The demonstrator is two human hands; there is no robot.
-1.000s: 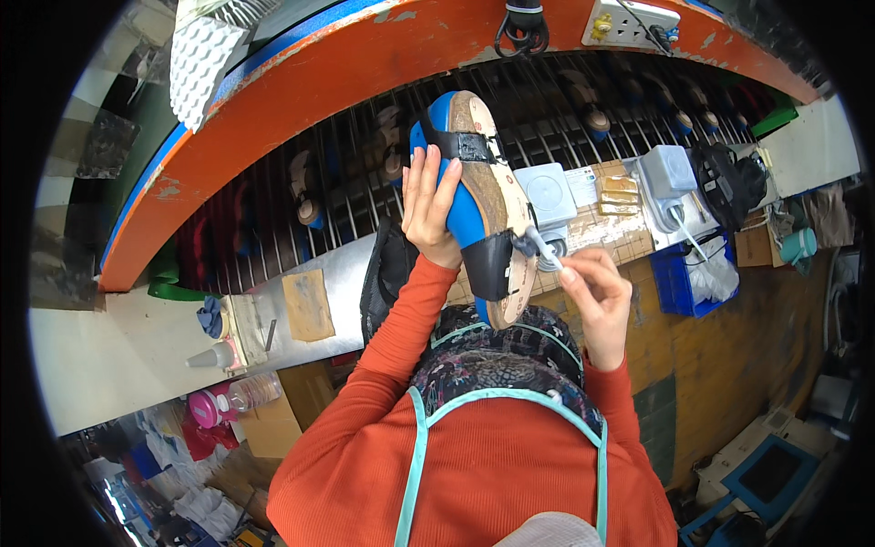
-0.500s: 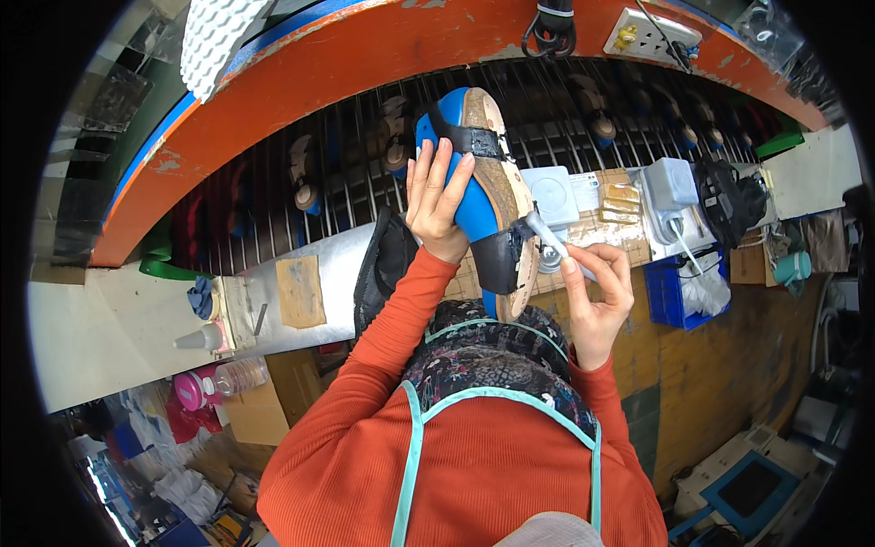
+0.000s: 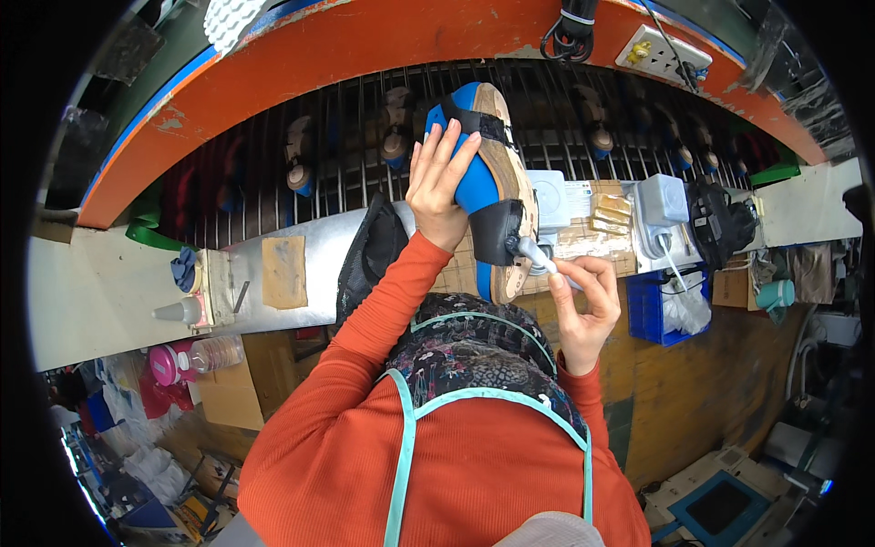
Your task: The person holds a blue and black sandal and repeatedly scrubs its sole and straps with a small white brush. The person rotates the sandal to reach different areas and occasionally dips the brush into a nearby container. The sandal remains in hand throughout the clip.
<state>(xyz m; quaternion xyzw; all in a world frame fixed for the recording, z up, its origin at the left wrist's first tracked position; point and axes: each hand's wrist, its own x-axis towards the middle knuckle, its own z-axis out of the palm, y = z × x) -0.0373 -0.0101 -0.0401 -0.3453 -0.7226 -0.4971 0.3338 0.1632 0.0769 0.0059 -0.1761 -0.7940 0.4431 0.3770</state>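
Note:
My left hand [image 3: 441,187] is wrapped around a sandal upper on a blue shoe last [image 3: 475,190], fingers lying over its blue side. The last is tilted, its pale underside facing right. Two black straps cross it; the lower black strap [image 3: 495,233] folds over the sole edge. In my right hand [image 3: 588,305], thumb and fingers pinch a small brush with a whitish handle [image 3: 538,256]. Its tip meets the sole edge beside the lower strap; the bristles are too small to make out. Behind the brush, a whitish container [image 3: 550,196] sits on the bench.
Beyond the hands, a metal-rod rack [image 3: 351,164] carries several lasted shoes under an orange beam [image 3: 365,46]. A black shoe-shaped piece [image 3: 374,253] and a tan square [image 3: 284,272] lie on the left. To the right stand a grey-white container [image 3: 663,199] and a blue basket [image 3: 645,310].
The brush tip has slid down along the sole edge, from the top of the lower strap toward its lower part. My right hand has moved slightly down and left. The view has shifted slightly.

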